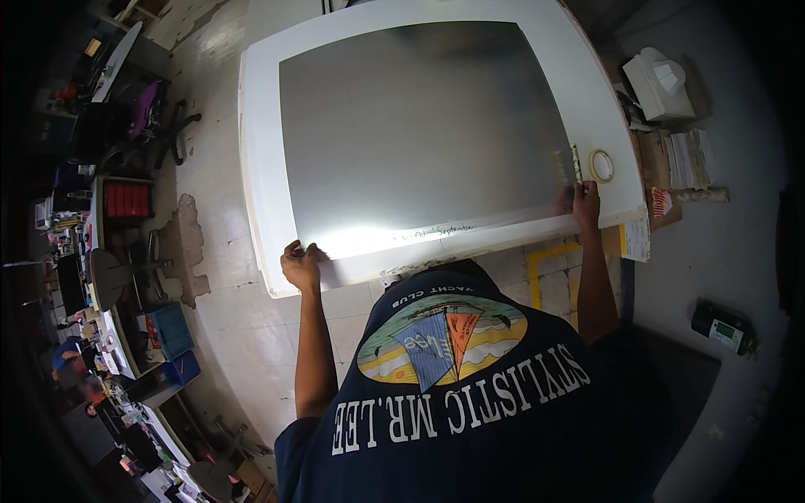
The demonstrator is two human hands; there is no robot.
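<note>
left hand (302,264) fingers curled on grey sheet (419,126) near-left corner | right hand (585,204) gripping its near-right corner | sheet flat on white table (260,151) | tape roll (601,165), marker (576,163) just beyond right hand

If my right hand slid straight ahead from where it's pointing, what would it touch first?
Probably the thin yellow-green marker pen lying just beyond the right hand; the tape roll sits slightly to its right.

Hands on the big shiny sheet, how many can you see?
2. The left hand grips the near left corner of the grey sheet; the right hand presses its near right corner, beside a roll of tape. No other hands show.
</note>
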